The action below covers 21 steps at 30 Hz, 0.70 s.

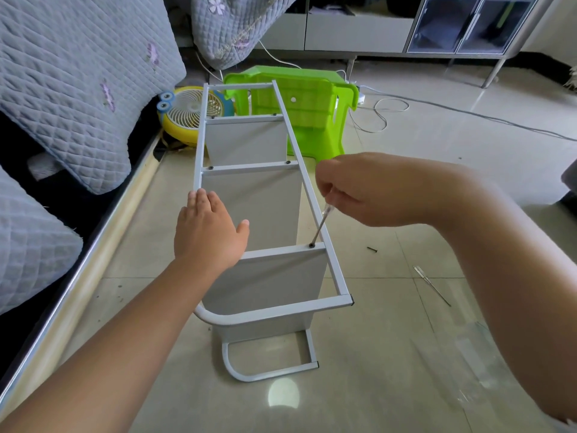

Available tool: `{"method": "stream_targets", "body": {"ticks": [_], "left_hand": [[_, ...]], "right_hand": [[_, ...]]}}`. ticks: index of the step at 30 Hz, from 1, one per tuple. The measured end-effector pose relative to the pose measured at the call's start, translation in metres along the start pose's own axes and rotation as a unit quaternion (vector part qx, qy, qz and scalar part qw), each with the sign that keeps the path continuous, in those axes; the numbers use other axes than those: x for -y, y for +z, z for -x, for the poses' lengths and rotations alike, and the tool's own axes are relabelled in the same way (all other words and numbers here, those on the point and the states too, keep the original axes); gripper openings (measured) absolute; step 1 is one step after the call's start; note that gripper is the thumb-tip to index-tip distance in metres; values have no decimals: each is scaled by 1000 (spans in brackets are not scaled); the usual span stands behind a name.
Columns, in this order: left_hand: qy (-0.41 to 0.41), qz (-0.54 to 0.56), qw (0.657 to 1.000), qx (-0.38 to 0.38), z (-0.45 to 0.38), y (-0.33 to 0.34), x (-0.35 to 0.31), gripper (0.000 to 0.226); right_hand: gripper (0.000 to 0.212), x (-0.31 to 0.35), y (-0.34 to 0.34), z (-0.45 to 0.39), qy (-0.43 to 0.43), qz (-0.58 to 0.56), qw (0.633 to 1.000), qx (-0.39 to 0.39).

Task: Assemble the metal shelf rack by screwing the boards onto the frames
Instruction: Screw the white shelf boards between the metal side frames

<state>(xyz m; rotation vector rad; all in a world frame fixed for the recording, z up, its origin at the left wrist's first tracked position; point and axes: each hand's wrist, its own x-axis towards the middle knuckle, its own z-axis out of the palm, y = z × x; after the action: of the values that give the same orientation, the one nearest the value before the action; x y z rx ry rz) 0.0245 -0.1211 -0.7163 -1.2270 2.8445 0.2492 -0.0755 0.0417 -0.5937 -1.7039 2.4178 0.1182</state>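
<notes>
We look down at a tiled floor (390, 354) where a pale grey metal shelf rack (271, 232) lies on its side, one ladder-shaped frame facing up so its screw holes can be reached from above. Nearest us, the rack's curved tubular foot (237, 375) rests on the floor.

Our left hand (209, 229) lies flat, fingers straight and together, pressing on the upper frame's left rail and the left end of the nearest flat grey board (274, 276), likely to steady the rack against the twisting. Our right hand (359, 189) has its grip curled tightly round the clear handle of a slim screwdriver (320, 226), whose tip sits in a dark screw (311, 245) at the board's right end, beside the right rail.

On the floor to the right, within reach, lie a loose black screw (372, 250) and a second clear-handled screwdriver (432, 285).

Further along, two more boards already carry dark screws at both ends, so we judge this is the last board on this side. Beyond stand a tipped green plastic stool (312, 110) and a yellow novelty fan (193, 114); quilted grey bedding (78, 89) hangs at left.
</notes>
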Motion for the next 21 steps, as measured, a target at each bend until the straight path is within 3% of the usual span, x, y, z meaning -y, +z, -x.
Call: {"method": "stream_targets", "body": {"ticks": [4, 7, 11, 18, 21], "left_hand": [[3, 1, 1000, 3, -1, -2, -1, 76], [4, 8, 1000, 1, -2, -3, -2, 76], [12, 19, 1000, -8, -3, -3, -1, 75], [26, 30, 999, -10, -7, 1, 1, 76], [26, 40, 999, -7, -8, 2, 2, 76]], "right_hand": [[25, 8, -6, -8, 28, 109, 994, 9], [38, 11, -4, -14, 67, 127, 990, -3], [20, 8, -4, -5, 64, 135, 987, 54], [21, 11, -16, -7, 4, 283, 948, 144], [24, 13, -23, -21, 68, 205, 953, 211]]}}
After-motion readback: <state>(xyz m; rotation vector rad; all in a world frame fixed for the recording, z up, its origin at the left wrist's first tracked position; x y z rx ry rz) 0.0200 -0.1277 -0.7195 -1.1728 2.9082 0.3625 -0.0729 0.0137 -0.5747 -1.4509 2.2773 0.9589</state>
